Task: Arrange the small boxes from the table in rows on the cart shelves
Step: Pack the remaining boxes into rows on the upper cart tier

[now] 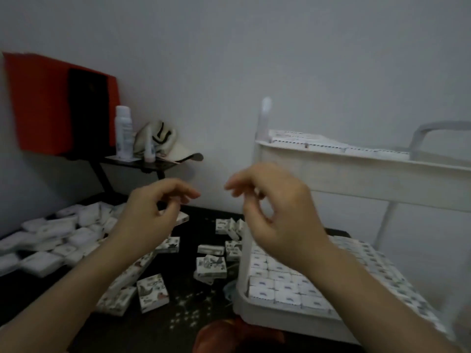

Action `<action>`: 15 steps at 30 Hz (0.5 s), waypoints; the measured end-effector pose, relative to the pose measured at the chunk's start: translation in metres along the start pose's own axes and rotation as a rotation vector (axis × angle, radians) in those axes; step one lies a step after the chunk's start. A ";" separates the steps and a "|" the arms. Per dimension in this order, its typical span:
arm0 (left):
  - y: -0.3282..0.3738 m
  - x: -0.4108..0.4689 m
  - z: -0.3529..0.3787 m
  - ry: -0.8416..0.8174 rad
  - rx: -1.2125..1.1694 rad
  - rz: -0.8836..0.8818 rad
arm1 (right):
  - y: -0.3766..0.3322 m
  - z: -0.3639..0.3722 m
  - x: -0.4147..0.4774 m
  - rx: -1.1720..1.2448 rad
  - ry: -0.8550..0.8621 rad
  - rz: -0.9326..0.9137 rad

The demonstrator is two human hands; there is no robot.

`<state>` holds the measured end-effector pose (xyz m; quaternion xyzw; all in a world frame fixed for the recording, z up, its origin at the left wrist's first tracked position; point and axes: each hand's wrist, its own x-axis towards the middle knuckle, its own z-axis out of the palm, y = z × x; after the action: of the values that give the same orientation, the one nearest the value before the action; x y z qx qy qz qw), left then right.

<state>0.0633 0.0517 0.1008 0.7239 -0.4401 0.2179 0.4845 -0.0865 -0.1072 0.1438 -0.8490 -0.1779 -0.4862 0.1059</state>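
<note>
From the head view, my left hand (150, 215) and right hand (283, 215) hover over the dark surface (183, 324). The fingers of both are loosely curled and apart, gripping nothing I can make out through the blur. Small boxes (211, 267) lie scattered on the surface below and between the hands, with a heap of white packets (51, 233) at far left. The cart (254, 309) stands at right; its lower shelf carries tight rows of boxes (280, 278), and its upper shelf (331, 154) holds more.
</note>
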 end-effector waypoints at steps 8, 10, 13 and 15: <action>-0.132 -0.087 -0.063 0.018 0.127 -0.414 | 0.012 0.176 -0.029 0.229 -0.509 0.413; -0.155 -0.101 -0.074 0.021 0.155 -0.461 | 0.016 0.214 -0.028 0.217 -0.588 0.436; -0.182 -0.113 -0.085 0.042 0.266 -0.468 | 0.021 0.264 -0.019 0.191 -0.644 0.426; -0.197 -0.118 -0.090 0.086 0.423 -0.465 | 0.025 0.292 -0.011 0.165 -0.675 0.396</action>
<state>0.1789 0.2108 -0.0481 0.8799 -0.1868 0.2183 0.3785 0.1486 -0.0288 -0.0133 -0.9675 -0.0741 -0.1341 0.2012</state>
